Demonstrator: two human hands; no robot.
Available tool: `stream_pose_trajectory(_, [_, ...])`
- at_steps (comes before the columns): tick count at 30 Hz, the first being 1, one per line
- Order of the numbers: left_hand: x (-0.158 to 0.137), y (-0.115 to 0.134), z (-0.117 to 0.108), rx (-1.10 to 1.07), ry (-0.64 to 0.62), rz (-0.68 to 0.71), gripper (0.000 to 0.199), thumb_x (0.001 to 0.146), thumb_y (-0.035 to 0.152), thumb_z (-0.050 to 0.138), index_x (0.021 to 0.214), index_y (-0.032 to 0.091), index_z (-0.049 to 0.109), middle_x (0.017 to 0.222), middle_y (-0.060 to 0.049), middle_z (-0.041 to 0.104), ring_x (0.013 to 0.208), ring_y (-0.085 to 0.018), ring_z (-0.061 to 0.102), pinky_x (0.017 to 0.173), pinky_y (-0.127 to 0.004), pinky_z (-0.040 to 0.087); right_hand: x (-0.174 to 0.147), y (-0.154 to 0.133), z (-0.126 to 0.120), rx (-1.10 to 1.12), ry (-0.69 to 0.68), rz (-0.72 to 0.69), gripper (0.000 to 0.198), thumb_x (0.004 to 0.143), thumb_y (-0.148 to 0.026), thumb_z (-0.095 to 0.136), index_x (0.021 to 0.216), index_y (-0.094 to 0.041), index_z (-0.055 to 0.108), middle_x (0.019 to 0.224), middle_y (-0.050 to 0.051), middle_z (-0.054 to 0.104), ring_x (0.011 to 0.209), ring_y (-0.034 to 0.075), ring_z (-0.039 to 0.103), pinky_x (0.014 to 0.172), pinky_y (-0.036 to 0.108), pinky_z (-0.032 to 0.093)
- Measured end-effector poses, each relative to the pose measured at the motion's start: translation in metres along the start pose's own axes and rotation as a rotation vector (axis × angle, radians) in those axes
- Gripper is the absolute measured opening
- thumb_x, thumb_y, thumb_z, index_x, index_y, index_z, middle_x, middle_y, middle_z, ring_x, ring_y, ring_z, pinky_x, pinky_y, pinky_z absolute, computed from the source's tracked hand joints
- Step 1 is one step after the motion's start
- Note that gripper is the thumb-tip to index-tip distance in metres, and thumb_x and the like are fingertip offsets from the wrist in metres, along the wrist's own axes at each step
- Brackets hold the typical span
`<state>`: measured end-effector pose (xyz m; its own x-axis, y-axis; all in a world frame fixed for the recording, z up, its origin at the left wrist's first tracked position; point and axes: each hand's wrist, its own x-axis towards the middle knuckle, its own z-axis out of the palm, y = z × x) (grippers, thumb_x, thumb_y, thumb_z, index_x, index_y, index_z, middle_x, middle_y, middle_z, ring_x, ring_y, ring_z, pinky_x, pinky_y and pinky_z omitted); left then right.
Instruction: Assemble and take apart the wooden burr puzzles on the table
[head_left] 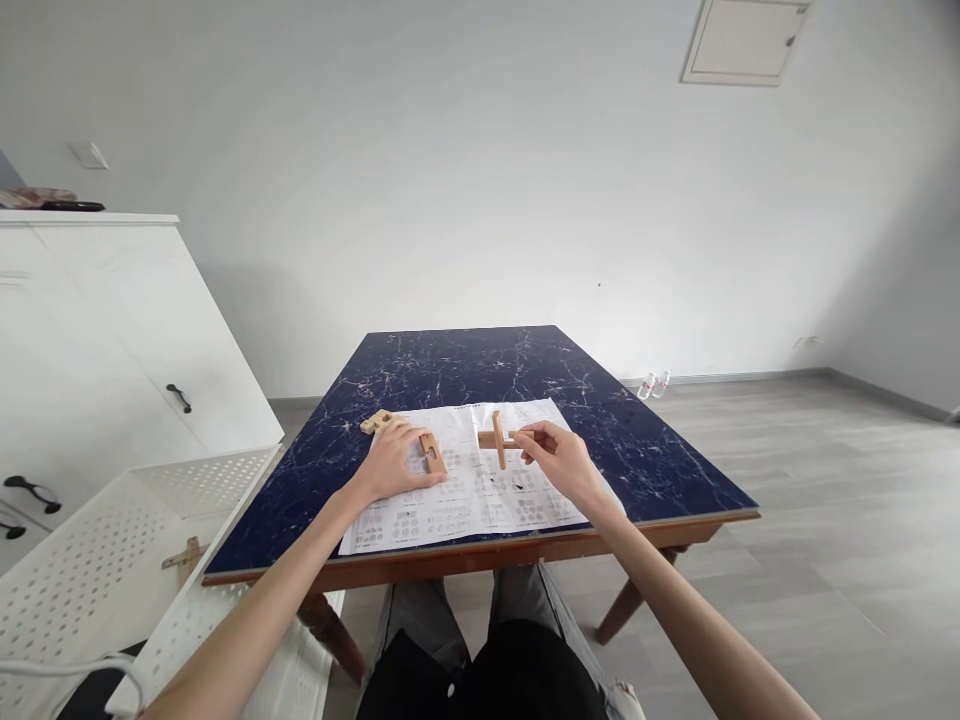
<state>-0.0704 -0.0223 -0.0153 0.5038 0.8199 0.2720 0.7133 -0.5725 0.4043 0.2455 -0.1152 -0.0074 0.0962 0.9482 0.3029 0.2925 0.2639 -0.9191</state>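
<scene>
My left hand (396,462) rests over the paper, its fingers and thumb curved around a notched wooden puzzle piece (435,458) with a cut-out in its side. Between the thumb and fingers of my right hand (561,458) is one end of a wooden cross (499,440), made of sticks joined crosswise and held just above the sheet. Beneath both hands lies a printed instruction sheet (457,520) with rows of small diagrams. Pale wooden pieces (379,421) sit beyond my left hand, at the sheet's far left corner, partly hidden by the fingers.
The sheet lies on a dark blue marbled table (465,360). At the left stand a white perforated basket (225,480) with a wooden piece (186,555) inside and a white cabinet (112,330). Two clear bottles (654,385) stand on the floor by the wall.
</scene>
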Motion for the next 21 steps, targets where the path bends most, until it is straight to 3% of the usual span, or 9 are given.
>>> stream_pose_trajectory(4, [0.006, -0.006, -0.006, 0.038, -0.046, 0.001, 0.080, 0.067, 0.077, 0.081, 0.127, 0.024, 0.075, 0.138, -0.018, 0.066, 0.137, -0.046, 0.052, 0.116, -0.065, 0.039, -0.002, -0.003, -0.001, 0.014, -0.011, 0.022, 0.059, 0.086, -0.076, 0.070, 0.099, -0.019, 0.075, 0.076, 0.007, 0.076, 0.073, 0.024, 0.074, 0.071, 0.037, 0.059])
stream_pose_trajectory(7, [0.008, 0.005, -0.011, 0.054, -0.055, 0.014, 0.092, 0.066, 0.080, 0.081, 0.137, 0.022, 0.068, 0.143, -0.020, 0.060, 0.140, -0.048, 0.047, 0.115, -0.068, 0.039, -0.004, -0.005, 0.000, 0.038, -0.021, 0.038, 0.057, 0.086, -0.074, 0.072, 0.097, -0.019, 0.076, 0.075, 0.007, 0.075, 0.072, 0.023, 0.073, 0.071, 0.036, 0.058])
stream_pose_trajectory(10, [0.008, 0.033, -0.014, 0.048, -0.044, 0.081, 0.109, 0.070, 0.080, 0.081, 0.158, 0.024, 0.048, 0.162, -0.019, 0.046, 0.151, -0.044, 0.037, 0.124, -0.064, 0.032, -0.007, -0.009, 0.004, 0.076, -0.042, 0.059, 0.053, 0.087, -0.071, 0.073, 0.097, -0.018, 0.076, 0.074, 0.006, 0.075, 0.072, 0.023, 0.072, 0.071, 0.036, 0.057])
stream_pose_trajectory(14, [0.009, 0.079, -0.014, -0.005, -0.031, 0.309, 0.126, 0.069, 0.079, 0.085, 0.169, 0.027, 0.028, 0.171, -0.018, 0.037, 0.157, -0.044, 0.033, 0.128, -0.062, 0.029, -0.009, -0.017, 0.012, 0.139, -0.083, 0.076, 0.051, 0.087, -0.068, 0.074, 0.097, -0.018, 0.077, 0.075, 0.005, 0.074, 0.074, 0.023, 0.072, 0.075, 0.037, 0.058])
stream_pose_trajectory(17, [0.009, 0.100, -0.015, 0.008, -0.031, 0.354, 0.116, 0.075, 0.077, 0.082, 0.167, 0.027, 0.032, 0.166, -0.017, 0.045, 0.153, -0.043, 0.041, 0.127, -0.061, 0.032, -0.010, -0.024, 0.015, 0.176, -0.106, 0.082, 0.051, 0.086, -0.067, 0.075, 0.096, -0.018, 0.076, 0.075, 0.005, 0.073, 0.074, 0.022, 0.071, 0.075, 0.037, 0.058])
stream_pose_trajectory(21, [0.006, 0.106, -0.016, 0.038, 0.025, 0.372, 0.096, 0.081, 0.068, 0.081, 0.159, 0.024, 0.046, 0.154, -0.017, 0.058, 0.143, -0.041, 0.053, 0.122, -0.059, 0.039, -0.011, -0.029, 0.015, 0.210, -0.144, 0.093, 0.050, 0.085, -0.067, 0.077, 0.093, -0.018, 0.076, 0.072, 0.004, 0.072, 0.071, 0.020, 0.068, 0.074, 0.035, 0.057])
